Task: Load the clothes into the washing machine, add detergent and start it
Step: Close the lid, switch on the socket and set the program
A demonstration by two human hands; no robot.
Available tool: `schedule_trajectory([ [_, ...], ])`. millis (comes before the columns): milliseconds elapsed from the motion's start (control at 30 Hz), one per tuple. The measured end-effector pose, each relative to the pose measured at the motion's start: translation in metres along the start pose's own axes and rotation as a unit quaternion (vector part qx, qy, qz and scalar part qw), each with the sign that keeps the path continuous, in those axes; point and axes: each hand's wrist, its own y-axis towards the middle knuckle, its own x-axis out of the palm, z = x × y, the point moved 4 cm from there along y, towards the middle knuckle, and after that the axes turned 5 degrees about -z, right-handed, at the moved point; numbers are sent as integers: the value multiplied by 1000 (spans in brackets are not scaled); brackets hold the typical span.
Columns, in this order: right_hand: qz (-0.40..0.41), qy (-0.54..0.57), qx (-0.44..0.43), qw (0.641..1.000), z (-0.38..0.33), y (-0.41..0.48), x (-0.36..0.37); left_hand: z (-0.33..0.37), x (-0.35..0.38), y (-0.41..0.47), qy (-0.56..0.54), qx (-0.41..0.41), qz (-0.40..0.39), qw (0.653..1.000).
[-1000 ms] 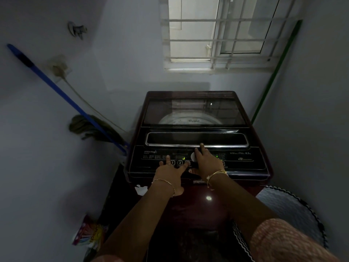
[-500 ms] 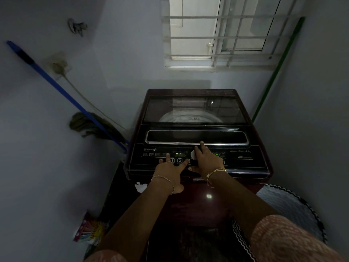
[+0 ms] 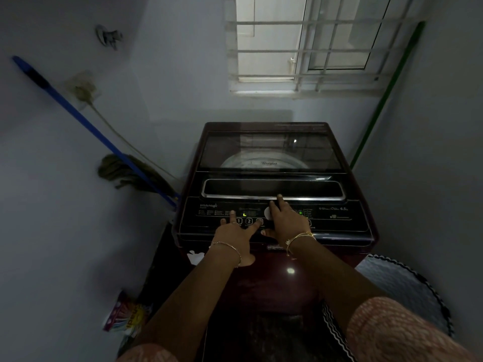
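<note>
A dark maroon top-loading washing machine (image 3: pixel 274 259) stands ahead with its glass lid (image 3: pixel 270 150) closed. Its control panel (image 3: pixel 337 218) shows a small lit green display. My left hand (image 3: pixel 236 237) lies spread over the numbered buttons, one fingertip on a round button right of button 2. My right hand (image 3: pixel 286 222) rests beside it, fingers apart, next to the white round knob (image 3: pixel 268 213). Neither hand holds anything. A colourful detergent packet (image 3: pixel 128 318) lies on the floor at the lower left. No clothes show.
A blue-handled mop (image 3: pixel 122 168) leans on the left wall by a wall socket (image 3: pixel 83 87) with a cord. A green pole (image 3: pixel 384 100) leans in the right corner. A grey round basket (image 3: pixel 407 288) stands at the right. A barred window (image 3: pixel 308 45) is above.
Both hands stay on the control panel. The green lights on the display have changed. The camera has tilted slightly.
</note>
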Motion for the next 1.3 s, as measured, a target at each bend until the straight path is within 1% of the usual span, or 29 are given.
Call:
schedule_trajectory([
  [300, 5, 4, 3, 1000, 2, 0, 3, 0, 2, -1, -17, 4, -5, 1000],
  [400, 17, 17, -1, 1000, 4, -3, 1, 0, 3, -1, -21, 0, -2, 1000],
  [500, 65, 78, -8, 995, 9, -10, 4, 0, 6, -1, -22, 0, 3, 1000],
  [600, 125, 153, -16, 980, 20, -24, 11, -1, 5, -1, -27, 2, 6, 1000],
  [700, 169, 148, 4, 974, 35, -41, 21, 0, 7, -1, -31, -4, 5, 1000],
  [800, 184, 138, 36, 972, 48, -56, 28, 3, 6, -1, -19, -19, -1, 1000],
  [867, 194, 136, 37, 971, 54, -62, 31, 9, 5, -4, -19, -32, 2, 999],
  [900, 194, 130, 34, 972, 56, -64, 32, 13, 4, -7, -23, -36, 14, 999],
  [967, 185, 103, 23, 977, 55, -65, 33, 24, 2, -12, -35, -25, 70, 997],
  [1033, 170, 69, 22, 983, 52, -65, 34, 37, -2, -17, -46, 11, 140, 989],
  [1100, 146, 41, 28, 988, 47, -65, 32, 51, -4, -20, -41, 60, 180, 981],
  [1167, 121, 13, 27, 992, 42, -64, 31, 61, -4, -21, -28, 95, 191, 977],
  [1300, 91, -14, 36, 995, 37, -65, 28, 62, 4, -19, -43, 103, 173, 979],
])
